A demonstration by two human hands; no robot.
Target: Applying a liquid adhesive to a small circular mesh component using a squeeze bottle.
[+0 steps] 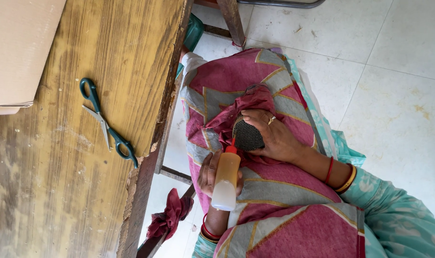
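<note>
My left hand (pixel 209 173) is shut on a small squeeze bottle (pixel 225 180) of pale orange liquid. Its red nozzle (pixel 232 147) points at a dark round mesh piece (pixel 247 135) and touches its edge. My right hand (pixel 274 136) grips that mesh piece together with a bunched dark red cloth (pixel 246 102), with a ring showing on one finger. Both hands rest over my lap, which is covered by a pink, grey and yellow patterned fabric (pixel 284 200). Red and gold bangles sit on both wrists.
A worn wooden table (pixel 60 181) fills the left side, with green-handled scissors (pixel 105 125) lying on it and a cardboard box (pixel 17 52) at its far corner. Another red cloth bundle (pixel 169 220) hangs by the table frame. White tiled floor (pixel 394 95) lies to the right.
</note>
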